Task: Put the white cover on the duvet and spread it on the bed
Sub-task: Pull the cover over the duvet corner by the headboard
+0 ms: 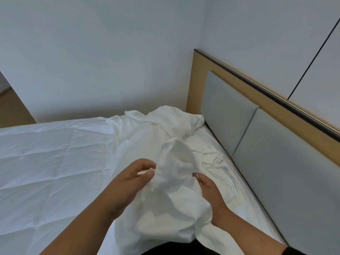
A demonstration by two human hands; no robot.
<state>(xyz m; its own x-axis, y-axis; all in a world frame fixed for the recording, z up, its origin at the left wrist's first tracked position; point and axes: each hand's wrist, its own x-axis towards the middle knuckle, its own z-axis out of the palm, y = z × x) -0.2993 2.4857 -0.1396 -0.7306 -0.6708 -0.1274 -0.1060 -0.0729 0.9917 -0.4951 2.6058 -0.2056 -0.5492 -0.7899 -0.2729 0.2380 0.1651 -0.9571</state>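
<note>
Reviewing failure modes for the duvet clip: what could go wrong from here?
1. The white cover is bunched between the left hand and right hand; no opening or corner shows, so they may feed the wrong edge.
2. The rest of it is heaped near the headboard, so pulling may drag folds and tangle.
3. The duvet lies flat; tugging could rumple it.
</note>
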